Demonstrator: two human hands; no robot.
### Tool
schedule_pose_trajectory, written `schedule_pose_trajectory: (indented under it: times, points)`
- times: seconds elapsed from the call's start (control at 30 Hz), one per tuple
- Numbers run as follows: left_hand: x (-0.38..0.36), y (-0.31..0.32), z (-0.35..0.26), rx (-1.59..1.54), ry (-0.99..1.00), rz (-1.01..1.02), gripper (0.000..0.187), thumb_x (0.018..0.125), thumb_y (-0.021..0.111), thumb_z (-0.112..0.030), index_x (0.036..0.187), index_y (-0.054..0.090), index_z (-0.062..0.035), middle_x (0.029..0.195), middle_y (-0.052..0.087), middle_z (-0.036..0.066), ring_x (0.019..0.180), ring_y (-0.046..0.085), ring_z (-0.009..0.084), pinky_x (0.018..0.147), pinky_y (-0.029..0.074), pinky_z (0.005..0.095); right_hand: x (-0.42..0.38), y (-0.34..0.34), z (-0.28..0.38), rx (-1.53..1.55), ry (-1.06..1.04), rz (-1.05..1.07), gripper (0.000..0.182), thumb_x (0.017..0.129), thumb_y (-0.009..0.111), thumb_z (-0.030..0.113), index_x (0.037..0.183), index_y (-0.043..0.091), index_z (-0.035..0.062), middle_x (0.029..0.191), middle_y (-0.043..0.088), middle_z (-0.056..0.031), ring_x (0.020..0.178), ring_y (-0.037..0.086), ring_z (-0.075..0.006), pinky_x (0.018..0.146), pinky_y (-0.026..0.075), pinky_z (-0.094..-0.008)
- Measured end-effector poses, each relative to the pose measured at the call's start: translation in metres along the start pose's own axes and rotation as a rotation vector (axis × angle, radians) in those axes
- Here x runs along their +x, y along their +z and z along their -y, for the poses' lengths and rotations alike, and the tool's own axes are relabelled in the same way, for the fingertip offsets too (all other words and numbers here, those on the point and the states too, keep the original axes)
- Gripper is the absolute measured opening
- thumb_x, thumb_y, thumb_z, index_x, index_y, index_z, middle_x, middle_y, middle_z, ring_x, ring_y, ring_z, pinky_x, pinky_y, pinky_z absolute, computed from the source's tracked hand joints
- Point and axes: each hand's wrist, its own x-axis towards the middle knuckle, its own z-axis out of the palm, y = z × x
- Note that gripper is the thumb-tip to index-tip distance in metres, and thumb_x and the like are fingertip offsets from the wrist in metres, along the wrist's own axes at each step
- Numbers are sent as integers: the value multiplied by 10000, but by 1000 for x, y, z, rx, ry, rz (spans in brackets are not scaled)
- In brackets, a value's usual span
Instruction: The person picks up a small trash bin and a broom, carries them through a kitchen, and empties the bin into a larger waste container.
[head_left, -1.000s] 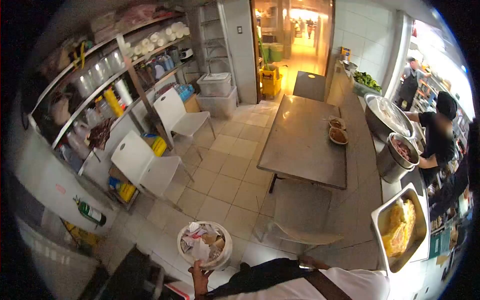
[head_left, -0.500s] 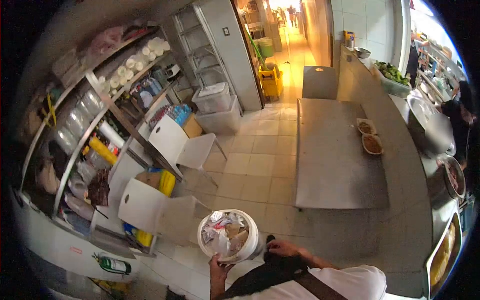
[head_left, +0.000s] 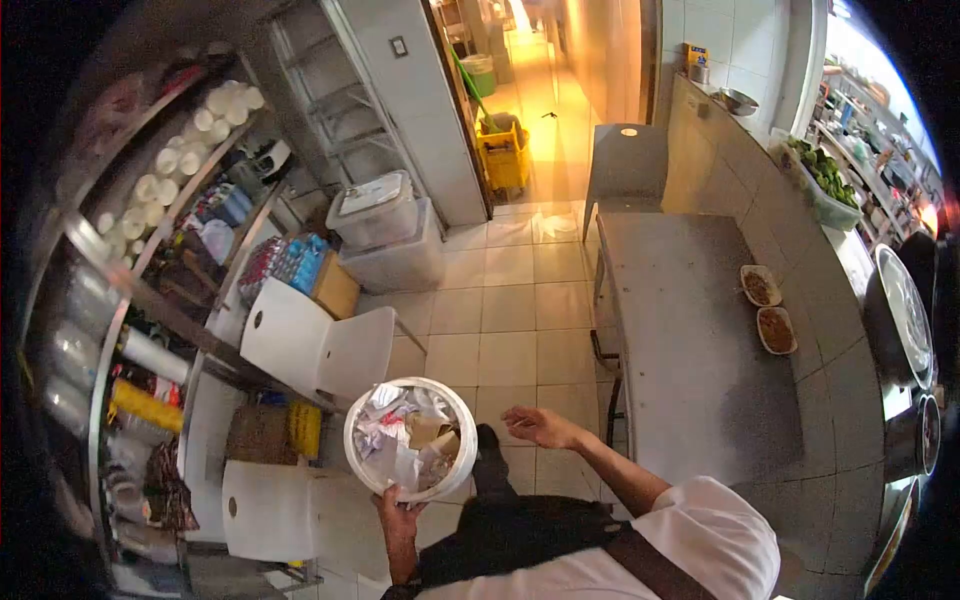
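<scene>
A round white bucket full of crumpled paper and packaging scraps is held out in front of my body. My left hand grips its near side from below, fingers at the rim. To the right of the bucket, my right hand hangs in the air with its fingers stretched forward and nothing in it. It is apart from the bucket and left of the metal table. Two small white dishes of brown food, a near dish and a far dish, rest on that table.
White chairs and a loaded shelf line the left side. Clear plastic bins stand by the wall. A yellow mop bucket is at the doorway. A grey chair stands behind the table. Greens fill a counter container.
I have moved forward along the tiled floor. The bucket now sits further left and higher in view. My right hand has swung forward, away from my body and the bucket.
</scene>
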Motion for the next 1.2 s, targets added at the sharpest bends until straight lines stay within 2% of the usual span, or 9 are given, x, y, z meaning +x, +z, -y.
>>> schedule_pose_trajectory:
  times: [0.17,0.23,0.33,0.47,0.67,0.87,1.0,1.13,1.2]
  points:
    - [166,47,-28,-31,-217,102,604,810,580,-352,1313,382,-83,1352,377,166,1156,486,345,876,503,508,63,-35,-30,-297,363,-63,341,907,581,206,1215,559,63,1129,624,-159,1042,610,-273,858,502,-363]
    - [215,102,-60,-36,-220,4,640,760,637,-317,1308,386,-100,1202,507,135,1097,540,325,817,533,529,90,-60,-32,-401,312,-101,331,902,587,204,1198,572,58,1122,631,-158,1010,624,-266,838,505,-368]
    - [314,155,-88,121,-261,296,550,772,624,-306,1205,458,-10,1119,543,140,990,581,289,705,547,412,114,-101,-52,40,261,-399,390,875,631,245,1203,566,43,1102,645,-131,995,621,-228,829,495,-362]
    - [400,269,-121,295,-208,365,497,788,626,-264,1164,457,14,1093,538,174,960,582,320,681,568,469,117,-162,-45,243,541,-916,412,871,621,287,1211,570,59,1079,633,-112,965,598,-213,800,478,-334]
    - [525,413,-95,236,-198,469,555,762,653,-205,1215,405,1,1147,499,202,941,598,347,656,582,527,187,-291,-67,365,594,-1035,346,892,602,288,1140,598,46,998,642,-65,936,578,-182,797,468,-331]
    - [596,578,-92,329,-328,509,597,763,658,-231,1232,375,6,1160,485,203,1004,566,367,704,558,554,334,-538,-54,279,73,-1018,317,917,605,230,1155,575,23,969,620,-13,903,562,-110,711,475,-281]
    - [632,674,-103,400,-284,620,711,759,695,-237,1237,224,0,1218,379,228,1077,510,370,735,549,562,463,-693,14,-57,13,-886,396,860,652,221,1203,563,44,1075,638,-132,987,604,-234,861,458,-332]
    - [688,765,-80,551,-261,588,707,748,719,-250,1189,217,-20,1185,363,222,1092,493,359,779,540,556,568,-821,87,-1257,-361,-1034,420,790,669,225,1173,546,102,1140,583,-171,1012,574,-363,858,474,-447]
    - [727,814,-66,536,-283,645,703,745,722,-250,1180,218,-24,1170,371,217,1063,507,350,760,547,544,624,-894,104,-1101,-199,-949,408,792,655,205,1175,550,114,1205,557,-137,1043,571,-342,855,472,-463]
